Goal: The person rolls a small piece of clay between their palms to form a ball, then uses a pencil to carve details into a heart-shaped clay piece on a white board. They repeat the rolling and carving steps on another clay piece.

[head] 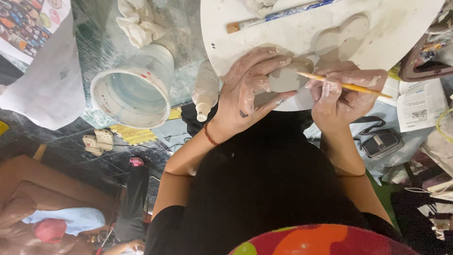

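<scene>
A small pale clay piece (286, 78) rests at the near edge of a round white board (302, 33). My left hand (250, 89), smeared with clay, cups and steadies the piece from the left. My right hand (339, 92) grips a thin yellow-handled tool (351, 86) like a pen, its tip touching the clay piece from the right. A second flat clay shape (342, 40) lies further back on the board.
A white bucket of water (130, 92) stands to the left, a small squeeze bottle (205, 92) beside it. A blue-handled brush (278, 16) lies on the board's far side. A crumpled cloth (139, 21), papers (420, 106) and a small bag (382, 144) surround the work.
</scene>
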